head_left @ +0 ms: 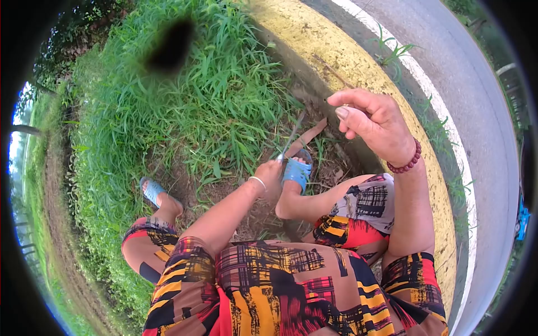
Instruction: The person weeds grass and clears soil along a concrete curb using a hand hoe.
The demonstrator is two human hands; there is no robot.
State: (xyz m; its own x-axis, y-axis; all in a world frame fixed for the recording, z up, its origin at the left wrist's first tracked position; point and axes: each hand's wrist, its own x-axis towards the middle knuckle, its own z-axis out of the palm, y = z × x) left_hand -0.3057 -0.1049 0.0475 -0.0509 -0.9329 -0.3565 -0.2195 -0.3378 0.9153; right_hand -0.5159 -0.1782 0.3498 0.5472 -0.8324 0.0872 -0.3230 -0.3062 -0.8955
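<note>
My left hand [270, 175], with a pale bangle at the wrist, is closed low over the soil beside a blue sandal [297, 172]. It grips what looks like a pair of shears [302, 140]: two long narrow blades, one grey and one brownish, spread apart and pointing toward the kerb. The handles are hidden in my fist. Above the kerb edge, my right hand [372, 119], wearing a dark red bead bracelet [408, 159], is raised with fingers curled and thumb near the index finger. Whatever it may hold is too small to tell. Thick green grass [224, 106] grows just beyond the blades.
A yellow-painted kerb [314, 33] curves along the right, beside a white line [443, 106] and the grey road [476, 84]. Bare soil [224, 201] lies between my feet. My other sandal [152, 190] stands at the left, against grass. A dark smudge blurs the upper view.
</note>
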